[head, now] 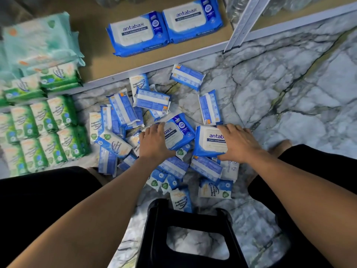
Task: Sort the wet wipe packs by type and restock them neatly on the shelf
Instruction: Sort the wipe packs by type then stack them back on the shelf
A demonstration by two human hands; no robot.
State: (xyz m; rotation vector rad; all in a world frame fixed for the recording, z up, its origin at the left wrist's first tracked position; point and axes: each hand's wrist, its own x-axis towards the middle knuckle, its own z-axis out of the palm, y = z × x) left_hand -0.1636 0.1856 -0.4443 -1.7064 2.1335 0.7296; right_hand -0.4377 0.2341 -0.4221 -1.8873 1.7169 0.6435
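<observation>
Grips are clamping: left hand (154, 146) on the left Antabax pack (180, 130), right hand (239, 144) on the right Antabax pack (207, 144). Carrying both flat is looking wisest for joining the shelved pair (164, 29) at twelve o'clock.

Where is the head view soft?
Head view: green packs at the left edge are smeared, print unreadable; antabax packs on the shelf and the antabax pack in the right hand read sharp. Light is even, no hard shadows.

Pale green wipe packs stacked on the shelf (40, 45): blurred, cut by left edge. Left hand (154, 145) covers half the large blue-and-white antabax pack (180, 130) label; right hand (239, 144) hides the second large blue antabax pack (209, 142) label's end. Black plastic stool (190, 219) cropped at the bottom.
</observation>
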